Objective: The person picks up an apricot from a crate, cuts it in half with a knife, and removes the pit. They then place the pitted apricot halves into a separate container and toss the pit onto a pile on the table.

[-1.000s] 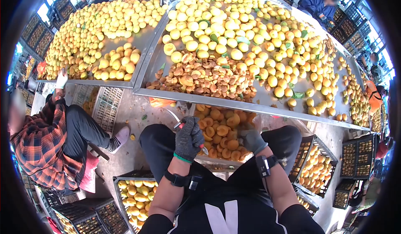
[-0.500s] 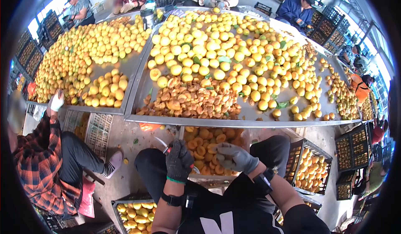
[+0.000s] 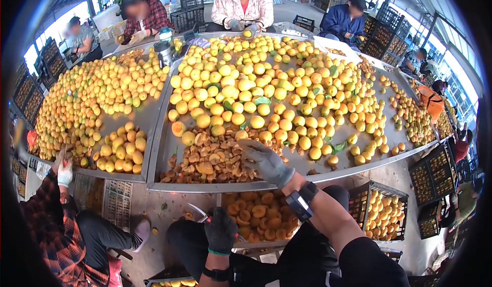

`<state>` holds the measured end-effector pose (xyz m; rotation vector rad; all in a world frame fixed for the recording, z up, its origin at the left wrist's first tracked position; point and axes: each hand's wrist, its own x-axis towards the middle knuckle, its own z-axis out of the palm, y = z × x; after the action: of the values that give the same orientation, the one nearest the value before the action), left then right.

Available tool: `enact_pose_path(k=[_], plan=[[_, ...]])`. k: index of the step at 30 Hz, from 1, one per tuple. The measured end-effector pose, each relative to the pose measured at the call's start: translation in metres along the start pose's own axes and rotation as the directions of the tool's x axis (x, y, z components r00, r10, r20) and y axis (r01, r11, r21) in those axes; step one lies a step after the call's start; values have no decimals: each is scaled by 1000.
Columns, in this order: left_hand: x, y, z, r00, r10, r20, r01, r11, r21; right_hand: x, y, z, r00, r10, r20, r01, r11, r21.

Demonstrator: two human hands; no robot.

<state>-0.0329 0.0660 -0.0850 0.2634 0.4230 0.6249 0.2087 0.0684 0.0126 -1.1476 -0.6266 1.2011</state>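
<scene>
My left hand point(image 3: 221, 230), in a dark glove, is closed around the red handle of a small knife with a curved blade point(image 3: 197, 208), held low over my lap. My right hand point(image 3: 269, 162), in a grey glove, reaches over the table's front edge. Its fingers are stretched out at a heap of brown-orange pieces point(image 3: 212, 159) that look like apricot pits; no fruit shows in it, though the palm side is hidden. Behind the heap, many whole yellow apricots point(image 3: 251, 89) cover the metal table point(image 3: 166, 143). Under the edge stands a crate of halved apricots point(image 3: 264, 218).
A crate of apricots point(image 3: 384, 210) stands on the floor to my right. On my left a person in a checked shirt point(image 3: 64, 230) works at a neighbouring table section. Several people sit across the table, with stacked black crates point(image 3: 189, 5) behind them.
My right hand has moved from above the halved-apricot crate up and forward to the brown-orange heap. My left hand keeps the knife and sits lower in view. The view has tilted up.
</scene>
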Motion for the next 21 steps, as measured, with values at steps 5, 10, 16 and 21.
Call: enact_pose_path(k=[5,10,16,21], plan=[[0,-1,3,993,-54,-107,51,998,-27,11,-14,-78,967,-117,-225,43,950,-310],[3,-11,10,977,-43,-210,63,994,90,51,-33,-197,771,-575,-274,-9,420,-907],[17,-16,48,717,-276,-640,53,937,-345,114,-73,-222,810,-543,-223,-117,224,-968],[28,-15,56,650,-298,-699,112,947,-300,156,-59,-154,986,-161,-51,2,316,-949]])
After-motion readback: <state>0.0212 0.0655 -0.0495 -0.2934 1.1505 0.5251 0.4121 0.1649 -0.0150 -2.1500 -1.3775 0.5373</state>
